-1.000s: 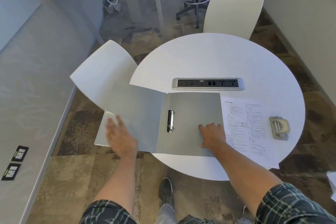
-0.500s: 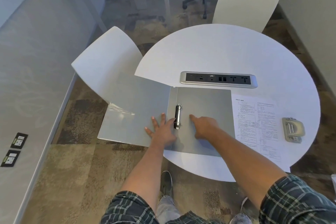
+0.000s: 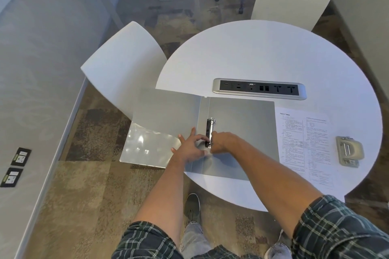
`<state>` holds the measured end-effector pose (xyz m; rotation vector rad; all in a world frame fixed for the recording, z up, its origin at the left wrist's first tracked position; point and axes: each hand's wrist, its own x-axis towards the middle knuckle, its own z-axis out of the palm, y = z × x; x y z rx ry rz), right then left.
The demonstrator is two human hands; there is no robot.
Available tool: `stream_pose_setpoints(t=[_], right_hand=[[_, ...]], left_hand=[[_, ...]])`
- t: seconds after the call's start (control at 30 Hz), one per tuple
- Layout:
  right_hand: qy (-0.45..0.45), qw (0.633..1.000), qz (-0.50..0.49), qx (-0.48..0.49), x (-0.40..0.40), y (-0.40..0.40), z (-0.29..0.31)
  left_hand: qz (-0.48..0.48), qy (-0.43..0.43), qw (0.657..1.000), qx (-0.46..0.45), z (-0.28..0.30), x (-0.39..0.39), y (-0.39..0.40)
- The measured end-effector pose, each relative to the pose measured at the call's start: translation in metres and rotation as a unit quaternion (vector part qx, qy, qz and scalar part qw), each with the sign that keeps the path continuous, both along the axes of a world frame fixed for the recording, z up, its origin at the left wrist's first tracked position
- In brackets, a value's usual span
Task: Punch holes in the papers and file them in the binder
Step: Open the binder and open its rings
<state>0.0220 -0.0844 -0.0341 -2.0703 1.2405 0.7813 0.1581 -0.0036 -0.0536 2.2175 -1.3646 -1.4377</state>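
At the near end of the ring clip (image 3: pixel 210 132), fingers of both hands are brought together: the right hand (image 3: pixel 221 142) is curled with its fingertips pinched at the clip's lower ring, while the left hand (image 3: pixel 190 149) has its thumb and forefinger reaching to the same spot and its other fingers spread flat on the inside cover. The rings appear to be being worked open, a step judged necessary before any sheet can be threaded on. The binder (image 3: pixel 240 132) is laid open and flat at the table's (image 3: pixel 263 54) near-left edge, its left cover overhanging into the air, presumably steadied by the flat left fingers. Its spine and clip are run away from the person, the long axis pointing towards the socket strip (image 3: pixel 259 88). The papers (image 3: pixel 305 145) are set just right of the binder, overlapped by its right cover, text upright to the reader. The punch (image 3: pixel 348 151) is left untouched beyond them, so punching seems not yet begun.
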Motion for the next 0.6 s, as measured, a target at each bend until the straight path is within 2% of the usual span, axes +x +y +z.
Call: stream_pose_setpoints(t=[0.23,0.6], right_hand=[[-0.079,0.994,-0.063,0.034,-0.009,-0.003,0.0],[-0.093,0.993,-0.074,0.028,-0.014,0.005,-0.005]], left_hand=[[0.022,0.025,0.999,0.009,-0.003,0.001,-0.003],[0.064,0.065,0.996,-0.015,-0.008,0.0,-0.007]])
